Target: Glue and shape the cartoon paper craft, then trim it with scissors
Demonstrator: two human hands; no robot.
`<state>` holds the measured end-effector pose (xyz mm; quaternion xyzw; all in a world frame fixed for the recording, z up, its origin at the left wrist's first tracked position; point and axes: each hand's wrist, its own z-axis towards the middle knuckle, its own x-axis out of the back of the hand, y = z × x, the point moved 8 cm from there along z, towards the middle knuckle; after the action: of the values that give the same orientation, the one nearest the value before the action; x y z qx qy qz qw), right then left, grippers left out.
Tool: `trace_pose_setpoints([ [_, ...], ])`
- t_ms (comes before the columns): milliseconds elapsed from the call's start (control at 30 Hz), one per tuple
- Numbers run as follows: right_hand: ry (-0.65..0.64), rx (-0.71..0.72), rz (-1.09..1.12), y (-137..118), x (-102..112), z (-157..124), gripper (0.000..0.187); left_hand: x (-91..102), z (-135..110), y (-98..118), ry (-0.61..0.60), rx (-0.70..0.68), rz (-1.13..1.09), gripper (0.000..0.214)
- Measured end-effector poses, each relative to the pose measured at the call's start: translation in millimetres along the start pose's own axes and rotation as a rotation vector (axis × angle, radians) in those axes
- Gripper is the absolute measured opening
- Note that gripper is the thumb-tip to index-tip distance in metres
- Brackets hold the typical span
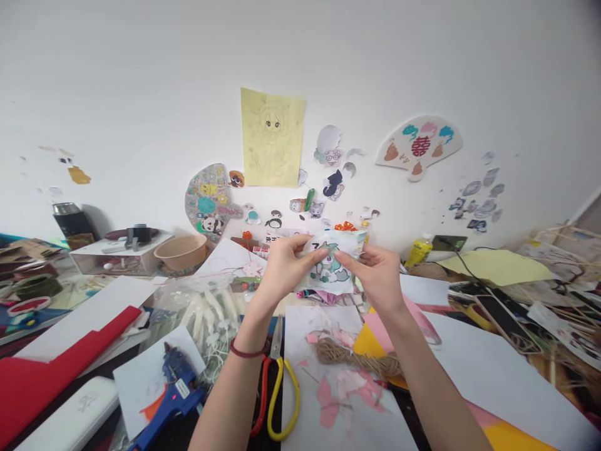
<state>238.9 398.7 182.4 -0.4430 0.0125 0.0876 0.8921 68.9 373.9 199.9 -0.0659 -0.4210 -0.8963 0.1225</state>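
Both my hands are raised above the middle of the cluttered craft table and pinch a small white paper cut-out (331,268) printed with a teal cartoon animal. My left hand (285,264) grips its left edge, thumb on the front of the paper. My right hand (375,274) grips the right edge with fingers closed. A red band circles my left wrist. Below my hands lie yellow-and-red scissors (278,387), a bundle of brown twine (361,359) and torn pink paper scraps (345,389) on a white sheet.
A blue glue gun (176,387) lies at front left beside a red sheet (56,368). A bag of white sticks (213,314), a tan bowl (181,251), a white drawer box (117,255) and a yellow glue bottle (417,250) stand further back. Stickers and drawings cover the wall.
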Motion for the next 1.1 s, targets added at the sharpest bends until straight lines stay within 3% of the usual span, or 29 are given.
trace_pose_setpoints([
  [167, -0.044, -0.016, -0.008, 7, -1, 2, 0.028, 1.2, 1, 3, -0.001, -0.029, 0.075, 0.035],
  [367, 0.015, 0.072, -0.034, 2, 5, 5, 0.023, -5.8, 0, -2, -0.096, 0.007, 0.087, 0.03],
  [533, -0.009, 0.017, 0.01, 8, 4, 5, 0.025, -5.4, 0, -6, -0.08, 0.019, 0.099, 0.03],
  [733, 0.117, 0.024, 0.053, 6, 14, 6, 0.024, -9.6, -1, -4, -0.137, 0.006, 0.155, 0.039],
  [967, 0.082, -0.01, 0.063, 6, 14, 8, 0.028, -14.3, -1, -6, -0.177, 0.009, 0.12, 0.033],
  [1100, 0.104, 0.018, 0.056, 4, 16, 8, 0.025, -19.4, -3, -3, -0.267, 0.006, 0.059, 0.025],
])
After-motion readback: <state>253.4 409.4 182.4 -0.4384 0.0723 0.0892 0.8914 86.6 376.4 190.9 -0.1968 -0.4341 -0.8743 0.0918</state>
